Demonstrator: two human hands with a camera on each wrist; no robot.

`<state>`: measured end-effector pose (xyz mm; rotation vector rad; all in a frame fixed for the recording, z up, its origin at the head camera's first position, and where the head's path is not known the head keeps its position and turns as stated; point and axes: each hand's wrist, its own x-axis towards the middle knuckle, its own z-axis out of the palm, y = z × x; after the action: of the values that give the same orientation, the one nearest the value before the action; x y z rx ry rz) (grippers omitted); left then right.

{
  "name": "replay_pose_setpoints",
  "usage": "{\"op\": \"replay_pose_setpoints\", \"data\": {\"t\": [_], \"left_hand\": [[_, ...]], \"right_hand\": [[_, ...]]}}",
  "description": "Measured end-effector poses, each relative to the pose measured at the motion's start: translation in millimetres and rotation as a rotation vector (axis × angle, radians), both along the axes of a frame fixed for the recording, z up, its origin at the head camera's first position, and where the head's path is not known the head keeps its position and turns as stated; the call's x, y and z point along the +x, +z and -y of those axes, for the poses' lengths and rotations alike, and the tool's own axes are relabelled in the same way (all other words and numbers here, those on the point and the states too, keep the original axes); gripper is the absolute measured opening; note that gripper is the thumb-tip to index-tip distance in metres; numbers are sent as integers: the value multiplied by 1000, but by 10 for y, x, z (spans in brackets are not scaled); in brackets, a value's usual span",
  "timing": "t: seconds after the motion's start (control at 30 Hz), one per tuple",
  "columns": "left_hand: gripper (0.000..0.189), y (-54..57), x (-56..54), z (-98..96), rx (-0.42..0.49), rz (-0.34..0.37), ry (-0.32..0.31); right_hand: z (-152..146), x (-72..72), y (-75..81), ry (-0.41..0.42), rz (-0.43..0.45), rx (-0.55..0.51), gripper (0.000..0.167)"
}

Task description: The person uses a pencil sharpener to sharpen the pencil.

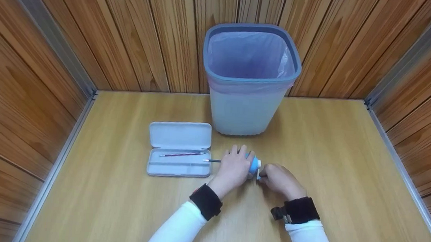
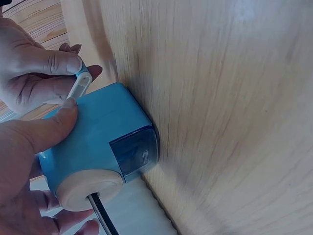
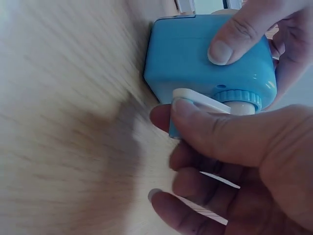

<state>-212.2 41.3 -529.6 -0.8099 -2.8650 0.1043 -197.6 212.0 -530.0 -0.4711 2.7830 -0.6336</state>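
Observation:
A blue crank pencil sharpener (image 2: 105, 117) stands on the table, with a dark pencil (image 2: 101, 215) stuck in its round cream front. My left hand (image 1: 233, 165) grips the sharpener's body from above, thumb on one side and fingers on the other. Between thumb and forefinger, my right hand (image 1: 281, 180) pinches the blue knob of the white crank handle (image 3: 203, 100). The pencil's other end (image 1: 211, 160) points left, over the edge of an open pencil case (image 1: 179, 169). How deep the tip sits inside the sharpener is hidden.
Inside the case lies a second, purplish pencil (image 1: 182, 154); the lid (image 1: 180, 135) is folded back. Behind the hands stands a lined waste bin (image 1: 246, 108) with a grey rim. Wooden panel walls (image 1: 160, 32) enclose the table (image 1: 112, 206) at the back and sides.

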Motion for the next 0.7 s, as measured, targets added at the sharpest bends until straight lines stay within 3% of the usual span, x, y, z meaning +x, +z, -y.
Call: {"op": "replay_pose_setpoints", "data": {"t": [0.17, 0.33, 0.57, 0.7], "left_hand": [[51, -5, 8, 14, 10, -20, -9], [61, -17, 7, 22, 19, 3, -14], [60, -20, 15, 4, -14, -6, -16], [56, -7, 21, -1, -31, -1, -5]], "right_hand": [[36, 45, -1, -28, -12, 37, 6], [55, 84, -40, -39, 9, 44, 10], [39, 132, -39, -83, 101, -6, 17], [22, 158, 19, -46, 117, 1, 16]]}}
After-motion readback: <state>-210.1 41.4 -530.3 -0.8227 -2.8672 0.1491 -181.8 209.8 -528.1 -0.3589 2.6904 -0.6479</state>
